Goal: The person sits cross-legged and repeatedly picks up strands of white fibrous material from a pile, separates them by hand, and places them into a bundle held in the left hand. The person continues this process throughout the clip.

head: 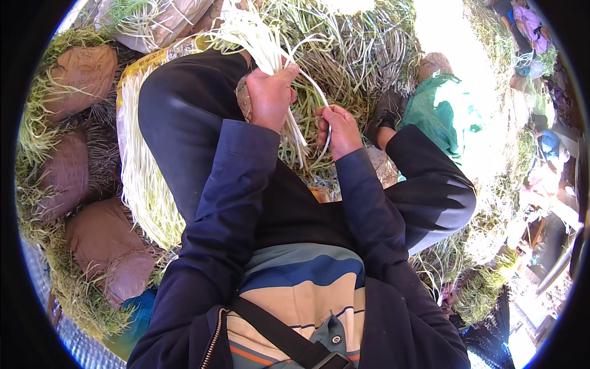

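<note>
My left hand point(273, 94) is closed around a bunch of pale garlic shoots point(258, 44), whose stems fan out above it and poke out below. In my right hand point(340, 129), fingertips pinch one long white stem point(318, 87) that arcs down from the bunch. Below and between the hands lies a heap of greenish stalks point(318, 163). Beside my left leg, a thick layer of straightened pale shoots point(147, 161) rests along a yellow printed sack point(150, 60).
Bundles wrapped in brown paper point(83, 78) lie among stalks at the left, some bearing writing. A large pile of stalks point(368, 50) stands ahead. A green mesh sack point(435, 113) sits beyond my right knee. Sunlit clutter point(548, 143) fills the far right.
</note>
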Demonstrator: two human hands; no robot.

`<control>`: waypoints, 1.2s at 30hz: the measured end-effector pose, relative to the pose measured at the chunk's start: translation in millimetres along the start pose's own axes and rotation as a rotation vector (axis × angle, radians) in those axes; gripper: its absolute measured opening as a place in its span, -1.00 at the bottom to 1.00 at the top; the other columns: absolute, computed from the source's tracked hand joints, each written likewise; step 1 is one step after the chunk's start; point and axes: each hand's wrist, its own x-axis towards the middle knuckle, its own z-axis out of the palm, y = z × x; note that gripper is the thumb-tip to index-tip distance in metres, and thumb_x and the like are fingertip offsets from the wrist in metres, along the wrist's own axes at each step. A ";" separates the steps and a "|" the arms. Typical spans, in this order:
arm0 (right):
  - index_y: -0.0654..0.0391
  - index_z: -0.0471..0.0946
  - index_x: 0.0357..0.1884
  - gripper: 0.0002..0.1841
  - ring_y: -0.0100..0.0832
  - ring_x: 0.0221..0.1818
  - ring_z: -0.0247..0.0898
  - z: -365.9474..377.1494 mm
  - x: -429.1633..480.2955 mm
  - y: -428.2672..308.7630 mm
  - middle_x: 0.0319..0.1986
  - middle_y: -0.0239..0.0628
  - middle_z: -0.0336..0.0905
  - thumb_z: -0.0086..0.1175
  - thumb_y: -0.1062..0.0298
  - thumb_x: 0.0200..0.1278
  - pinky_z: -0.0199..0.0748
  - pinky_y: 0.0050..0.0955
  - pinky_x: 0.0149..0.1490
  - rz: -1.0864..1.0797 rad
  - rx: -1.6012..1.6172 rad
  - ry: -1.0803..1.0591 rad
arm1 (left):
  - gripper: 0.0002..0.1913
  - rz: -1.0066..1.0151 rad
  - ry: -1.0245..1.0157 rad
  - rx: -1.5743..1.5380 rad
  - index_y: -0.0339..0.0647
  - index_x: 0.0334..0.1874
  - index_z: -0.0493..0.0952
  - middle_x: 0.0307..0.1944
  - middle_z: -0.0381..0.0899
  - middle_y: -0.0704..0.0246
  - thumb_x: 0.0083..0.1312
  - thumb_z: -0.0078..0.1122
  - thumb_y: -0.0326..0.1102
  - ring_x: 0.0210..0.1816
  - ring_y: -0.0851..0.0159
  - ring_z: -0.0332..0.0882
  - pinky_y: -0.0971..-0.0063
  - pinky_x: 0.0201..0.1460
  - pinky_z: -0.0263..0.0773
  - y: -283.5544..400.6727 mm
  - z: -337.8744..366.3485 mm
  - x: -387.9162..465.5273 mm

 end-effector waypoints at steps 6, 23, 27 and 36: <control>0.21 0.62 -0.30 -0.80 -0.57 -0.59 0.31 22.5 12.1 -16.8 -0.58 -0.45 0.47 0.04 0.37 0.46 0.29 -0.51 -0.44 -0.075 -0.297 0.056 | -0.92 -0.142 -0.051 0.027 -0.36 -0.24 0.68 -0.55 0.60 0.44 0.37 0.33 -0.47 -0.69 0.53 0.39 0.58 -0.66 0.26 -12.7 5.5 -13.1; 0.19 0.61 -0.05 -0.75 -0.70 -0.63 0.14 -2.2 -30.2 -21.3 -0.54 -0.57 0.34 -0.01 0.24 0.61 0.08 -0.63 -0.54 0.030 -0.048 -0.086 | -0.85 -0.083 -0.092 0.013 -0.35 -0.14 0.69 -0.32 0.78 0.27 0.40 0.33 -0.38 -0.58 0.52 0.47 0.59 -0.58 0.35 -8.3 -0.2 0.7; 0.14 0.61 -0.08 -0.76 -0.73 -0.63 0.13 11.5 -23.1 -20.8 -0.54 -0.59 0.35 0.00 0.21 0.61 0.06 -0.65 -0.54 -0.003 -0.111 -0.104 | -0.86 -0.179 -0.151 -0.008 -0.38 -0.20 0.69 -0.36 0.75 0.26 0.42 0.29 -0.41 -0.63 0.50 0.43 0.55 -0.60 0.33 -11.2 2.6 -8.9; 0.26 0.66 -0.23 -0.75 -0.42 -0.49 0.39 -21.5 8.2 44.0 -0.56 -0.29 0.50 0.14 0.25 0.43 0.34 -0.38 -0.33 -0.160 -0.615 0.026 | -0.92 0.017 -0.077 -0.021 -0.33 -0.25 0.66 -0.45 0.72 0.28 0.40 0.27 -0.46 -0.60 0.44 0.51 0.55 -0.55 0.43 26.5 -5.5 1.1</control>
